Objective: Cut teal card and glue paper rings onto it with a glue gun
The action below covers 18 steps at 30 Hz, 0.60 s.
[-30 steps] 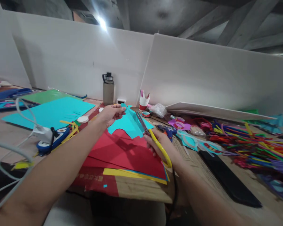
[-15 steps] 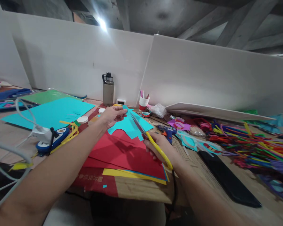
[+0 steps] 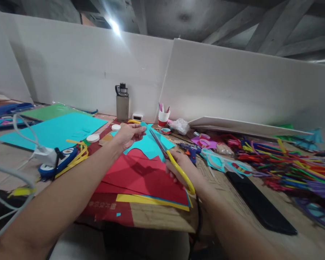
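Note:
A turquoise sheet of paper (image 3: 141,147) with a curved cut edge lies over red paper sheets (image 3: 141,177). My left hand (image 3: 129,135) is closed in a pinch on a narrow turquoise piece at the far side of this sheet. Whether that piece is still joined to it, I cannot tell. My right hand (image 3: 184,167) grips yellow-handled scissors (image 3: 176,165), with the fingers partly hidden by the handle. The blades point away from me over the turquoise paper, their tips close to the left fingertips. Yellow paper (image 3: 151,202) shows beneath the red.
To the left are a large turquoise sheet (image 3: 51,128), a blue power strip (image 3: 47,171) and yellow strips (image 3: 79,153). A bottle (image 3: 122,108) and a pen cup (image 3: 163,119) stand behind. Rightward lie a glue gun (image 3: 192,153), a black phone-like slab (image 3: 260,202) and colourful pipe cleaners (image 3: 281,159).
The whole view has shifted slightly, so everything appears a little further left. Both hands keep nearly the same pose around the turquoise paper and the scissors.

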Each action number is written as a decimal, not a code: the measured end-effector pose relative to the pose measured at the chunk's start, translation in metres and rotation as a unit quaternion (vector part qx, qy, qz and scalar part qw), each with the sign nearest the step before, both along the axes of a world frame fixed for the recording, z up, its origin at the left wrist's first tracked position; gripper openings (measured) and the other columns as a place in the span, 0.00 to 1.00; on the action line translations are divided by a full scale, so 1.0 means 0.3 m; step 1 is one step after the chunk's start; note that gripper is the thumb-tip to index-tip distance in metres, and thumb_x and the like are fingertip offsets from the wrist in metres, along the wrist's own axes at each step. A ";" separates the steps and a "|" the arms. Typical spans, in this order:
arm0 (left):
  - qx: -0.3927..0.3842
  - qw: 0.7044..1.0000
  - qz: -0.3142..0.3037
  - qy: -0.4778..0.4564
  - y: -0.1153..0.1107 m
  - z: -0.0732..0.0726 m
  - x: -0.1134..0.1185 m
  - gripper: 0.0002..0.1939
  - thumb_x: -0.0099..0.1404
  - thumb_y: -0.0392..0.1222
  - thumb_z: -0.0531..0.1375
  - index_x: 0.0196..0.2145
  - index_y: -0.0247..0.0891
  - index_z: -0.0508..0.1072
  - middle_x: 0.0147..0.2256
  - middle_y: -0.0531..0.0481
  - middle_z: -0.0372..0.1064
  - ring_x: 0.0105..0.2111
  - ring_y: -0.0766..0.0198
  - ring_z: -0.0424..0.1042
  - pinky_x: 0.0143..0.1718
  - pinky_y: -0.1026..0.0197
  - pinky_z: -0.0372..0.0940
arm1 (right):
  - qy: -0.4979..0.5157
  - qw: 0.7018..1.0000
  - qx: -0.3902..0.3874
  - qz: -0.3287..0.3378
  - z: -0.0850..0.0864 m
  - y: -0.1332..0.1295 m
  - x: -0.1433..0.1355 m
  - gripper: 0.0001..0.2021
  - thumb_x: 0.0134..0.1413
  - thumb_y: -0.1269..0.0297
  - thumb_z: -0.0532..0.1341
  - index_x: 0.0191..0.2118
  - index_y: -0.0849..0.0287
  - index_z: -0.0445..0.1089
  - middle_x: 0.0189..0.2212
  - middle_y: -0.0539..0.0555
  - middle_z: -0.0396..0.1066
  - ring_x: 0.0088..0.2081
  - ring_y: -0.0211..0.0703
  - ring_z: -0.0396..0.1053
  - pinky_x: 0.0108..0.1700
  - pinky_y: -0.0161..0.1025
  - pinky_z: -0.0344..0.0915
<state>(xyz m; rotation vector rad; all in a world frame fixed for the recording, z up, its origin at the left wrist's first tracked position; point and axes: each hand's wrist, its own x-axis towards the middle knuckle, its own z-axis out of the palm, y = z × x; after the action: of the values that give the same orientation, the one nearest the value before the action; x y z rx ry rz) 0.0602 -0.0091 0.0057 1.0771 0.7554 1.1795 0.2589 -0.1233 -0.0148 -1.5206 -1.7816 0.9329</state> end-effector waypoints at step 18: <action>-0.004 1.000 -0.011 0.024 -0.031 0.013 0.022 0.11 0.47 0.36 0.68 0.22 0.31 0.68 0.19 0.52 0.65 0.20 0.71 0.65 0.22 0.67 0.59 | -0.039 0.999 -0.029 0.001 0.018 -0.004 0.009 0.11 0.40 0.71 0.51 0.33 0.57 0.63 0.15 0.44 0.62 0.13 0.33 0.61 0.12 0.26 0.52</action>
<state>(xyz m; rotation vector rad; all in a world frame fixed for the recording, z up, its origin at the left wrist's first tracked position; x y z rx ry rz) 0.0670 -0.0183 0.0095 1.1083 0.7834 1.1336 0.2615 -0.1246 -0.0093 -1.6116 -1.8246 0.9469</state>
